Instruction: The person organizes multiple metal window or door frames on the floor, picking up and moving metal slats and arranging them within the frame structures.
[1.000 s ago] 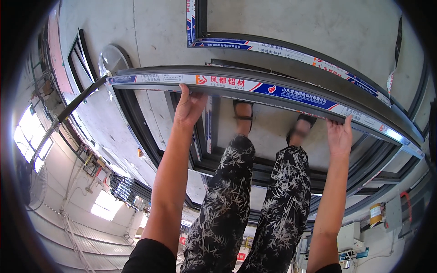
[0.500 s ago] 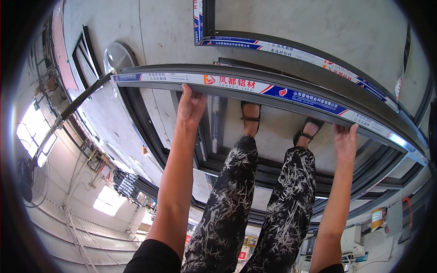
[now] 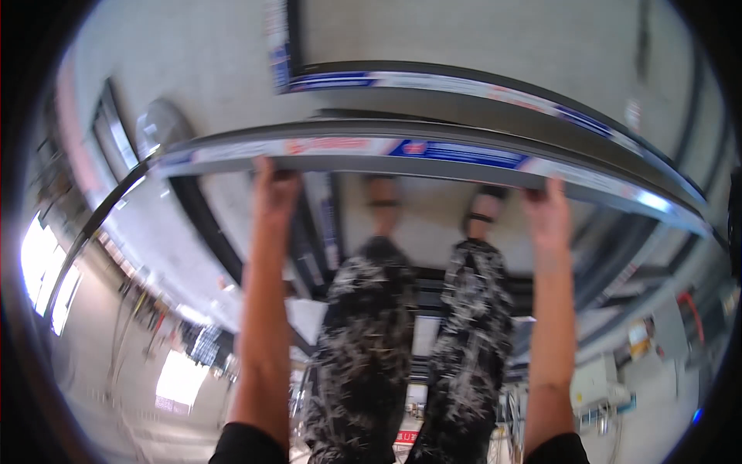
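A long dark grey aluminium frame with blue, white and red protective film along its side spans the picture in front of me. My left hand is closed on its near edge, left of the middle, thumb up against the film. Further right, my right hand grips the same edge in the same way. The fingers of both hands are partly hidden under the frame. Below it, my two feet stand in dark strapped shoes. Motion blurs the picture.
Beyond it lies another grey frame with the same film on the floor. Further dark frame bars surround my feet. A round, shiny grey object and a small dark frame are at the far left.
Both hands and the held frame have shifted left in the picture. My feet and the floor frame also appear further left, so the view has turned. The grip looks unchanged.
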Demonstrator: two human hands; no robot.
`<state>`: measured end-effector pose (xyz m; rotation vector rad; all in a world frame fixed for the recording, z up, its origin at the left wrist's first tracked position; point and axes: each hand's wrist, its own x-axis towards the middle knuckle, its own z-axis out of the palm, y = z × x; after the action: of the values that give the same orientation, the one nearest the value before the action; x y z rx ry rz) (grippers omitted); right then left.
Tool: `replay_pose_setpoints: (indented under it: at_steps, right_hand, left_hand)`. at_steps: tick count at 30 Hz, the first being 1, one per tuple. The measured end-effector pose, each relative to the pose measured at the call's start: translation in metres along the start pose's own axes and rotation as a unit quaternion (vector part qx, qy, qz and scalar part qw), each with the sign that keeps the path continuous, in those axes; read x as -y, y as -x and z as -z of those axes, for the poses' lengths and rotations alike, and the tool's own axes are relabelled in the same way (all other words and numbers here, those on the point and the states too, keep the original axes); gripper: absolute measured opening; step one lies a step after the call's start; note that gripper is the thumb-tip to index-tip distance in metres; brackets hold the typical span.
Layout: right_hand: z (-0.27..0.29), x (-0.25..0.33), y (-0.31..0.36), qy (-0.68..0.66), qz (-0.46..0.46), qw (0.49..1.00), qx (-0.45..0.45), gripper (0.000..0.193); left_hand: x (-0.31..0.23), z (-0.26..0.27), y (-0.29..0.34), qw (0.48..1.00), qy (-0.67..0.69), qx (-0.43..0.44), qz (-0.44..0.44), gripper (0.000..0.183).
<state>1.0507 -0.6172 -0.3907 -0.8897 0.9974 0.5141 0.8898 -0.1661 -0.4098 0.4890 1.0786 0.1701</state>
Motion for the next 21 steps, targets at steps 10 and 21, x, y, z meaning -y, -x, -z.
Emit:
replay_pose_setpoints:
  at_steps: [10,21]
  right_hand:
    - [0.049,0.145,-0.053,-0.005,0.025,0.966,-0.256,0.053]
    - [0.054,0.131,-0.070,0.185,0.019,0.913,-0.364,0.062]
  left_hand:
    - [-0.017,0.008,-0.012,0.990,0.082,-0.111,0.029,0.042]
    - [-0.039,0.016,-0.002,0.991,0.016,-0.129,0.005,0.038]
